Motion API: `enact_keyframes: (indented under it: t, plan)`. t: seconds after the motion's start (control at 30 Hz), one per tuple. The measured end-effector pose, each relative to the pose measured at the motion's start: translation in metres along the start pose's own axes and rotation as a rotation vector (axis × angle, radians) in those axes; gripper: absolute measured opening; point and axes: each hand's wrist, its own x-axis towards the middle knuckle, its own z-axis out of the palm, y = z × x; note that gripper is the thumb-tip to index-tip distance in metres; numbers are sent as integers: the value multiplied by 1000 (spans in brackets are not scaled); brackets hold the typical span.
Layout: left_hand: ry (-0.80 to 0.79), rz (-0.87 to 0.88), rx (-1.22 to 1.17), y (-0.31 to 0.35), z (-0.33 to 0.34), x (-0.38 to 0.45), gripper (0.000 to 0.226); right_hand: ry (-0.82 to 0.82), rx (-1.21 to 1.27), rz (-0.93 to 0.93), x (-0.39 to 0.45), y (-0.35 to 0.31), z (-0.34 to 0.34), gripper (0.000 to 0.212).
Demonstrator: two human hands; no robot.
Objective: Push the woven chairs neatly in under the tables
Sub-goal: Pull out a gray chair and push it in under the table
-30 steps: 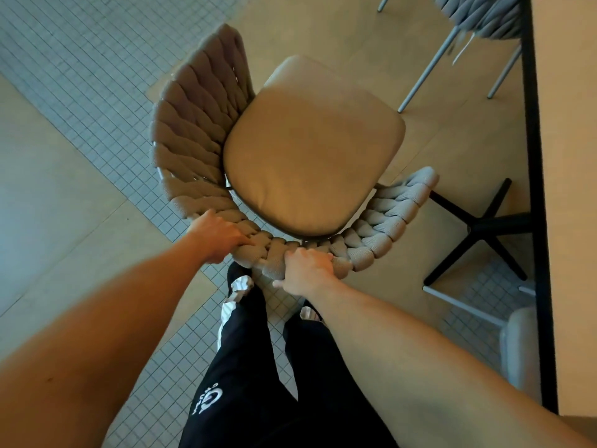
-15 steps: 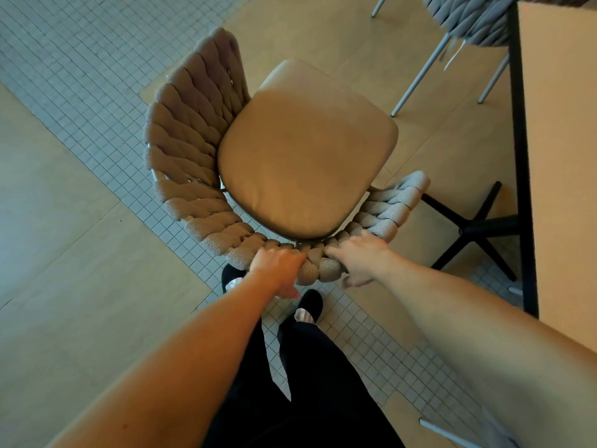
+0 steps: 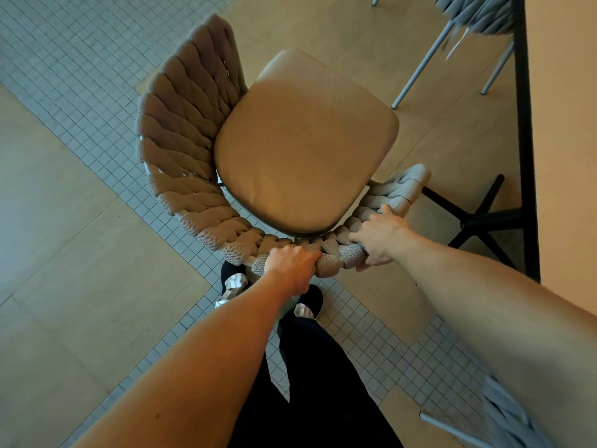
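Woven chair (image 3: 290,150) seat faces up-right, desk (image 3: 568,140) off right | right hand (image 3: 381,237) nearer | left hand (image 3: 294,263) and right: fingers grip backrest rim

Beige slab floor (image 3: 64,260) crossed by grey mosaic-tile bands (image 3: 80,69); warm light

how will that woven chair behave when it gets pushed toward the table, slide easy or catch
The chair probably slides unevenly: it straddles small grouted tiles and smooth floor, so its legs may catch. The woven back likely gives slightly under the left hand and right hand, but the frame beneath seems stiff. The loose-looking cushion might shift.
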Motion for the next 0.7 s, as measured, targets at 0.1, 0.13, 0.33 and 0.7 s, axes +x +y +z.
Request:
enact_keyframes:
  t: [0.1, 0.13, 0.33, 0.7]
  plan:
    - [-14, 37, 38, -8, -1, -5, 54, 5, 42, 9, -2, -10, 0, 60]
    - [-21, 46, 55, -12, -2, -8, 56, 8, 62, 10, -3, -16, 0, 59]
    - [-58, 118, 210, -49, -12, -22, 62, -3, 218, 44, -2, -54, -7, 59]
    - [-94, 217, 511, -122, -41, -37, 60, 56, 543, 117, 15, -127, -32, 79]
